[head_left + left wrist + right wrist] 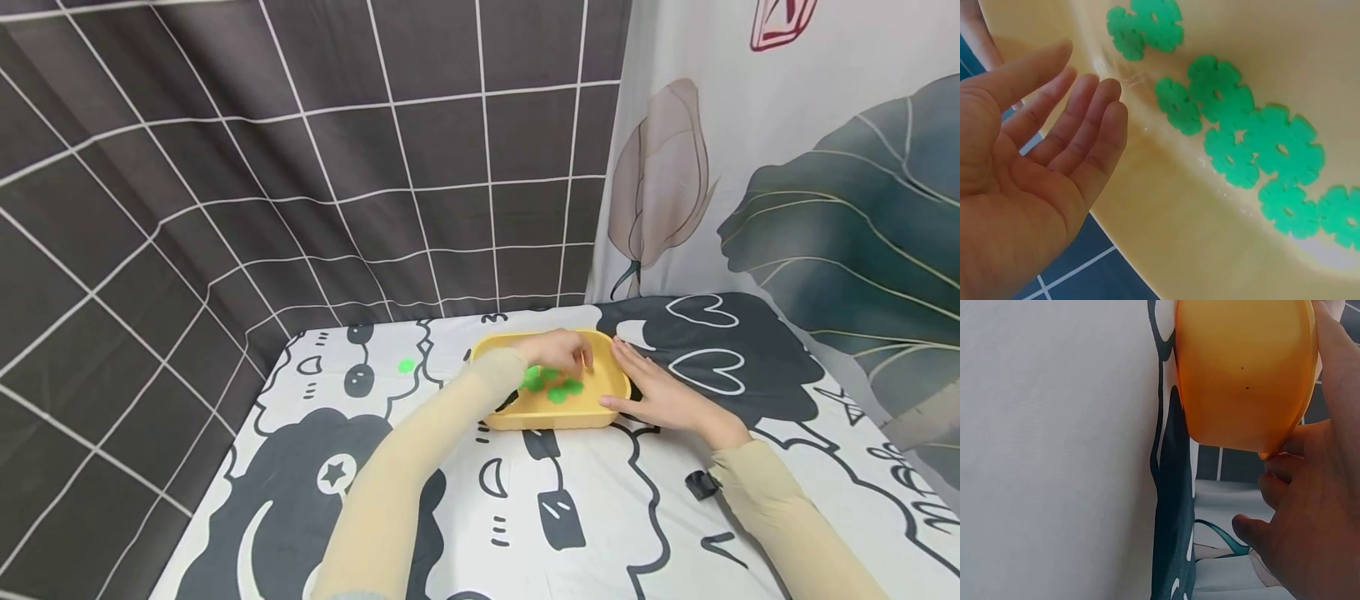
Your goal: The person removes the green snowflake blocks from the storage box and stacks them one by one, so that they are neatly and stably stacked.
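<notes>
Several green snowflake-shaped plastic discs [1282, 145] lie on the floor of a yellow plastic tray [551, 421], most of them along one side. Over the tray, my left hand [561, 350] reaches inside with loosely bent fingers. In the left wrist view its palm and fingertips show nothing held; the discs are apart from them. At the tray's right end rests my right hand [660, 398], its fingers extended along the rim and the thumb near the front corner. The right wrist view shows this hand against the tray's orange-looking outer wall [1244, 375].
A single green disc [406, 366] lies on the patterned cloth left of the tray. The black-and-white cartoon cloth [525, 517] covers the table. Behind it hang a dark gridded curtain [375, 167] and a pale curtain with leaf prints [750, 133].
</notes>
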